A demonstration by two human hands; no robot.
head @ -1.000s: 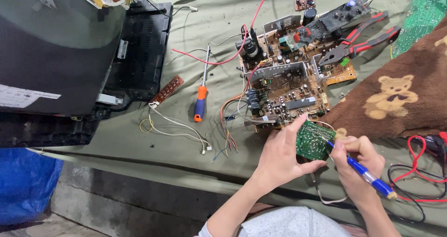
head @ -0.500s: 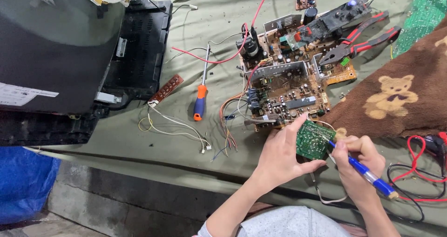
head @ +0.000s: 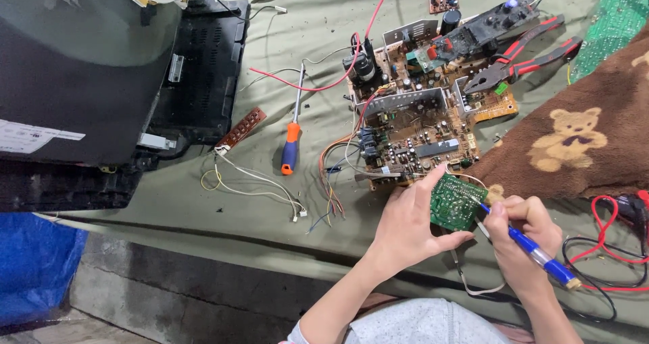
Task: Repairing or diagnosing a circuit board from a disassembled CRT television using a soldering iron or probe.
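Left hand (head: 412, 226) is pinching a small green circuit board (head: 456, 202) by its left edge, thumb underneath and fingers curled over the top, holding it up just above the near edge of the table (head: 203, 209). Right hand (head: 524, 239) is gripping a blue-handled soldering iron (head: 534, 253) like a pen, fingers wrapped tight around it, with the tip touching the right side of that green board. So both hands are closed on something, neither is spread.

Just beyond the green board, a big brown main board (head: 419, 124) is lying flat, crammed with parts and metal shields, with a bundle of coloured wires (head: 331, 182) trailing off its left side toward the near edge. A pair of red-handled pliers (head: 520, 63) is resting on its far right corner. To the left of the board, a screwdriver with an orange and blue handle (head: 291, 148) is lying on the green cloth, shaft pointing away. Further left there's a thin brown strip board (head: 241, 128) with white and yellow leads (head: 257, 182) running off it.

A dark TV shell (head: 88, 74) is taking up the far left. A brown blanket with a teddy bear print (head: 574, 141) is sitting on the right, and red and black leads (head: 608, 249) are looping near the right hand.
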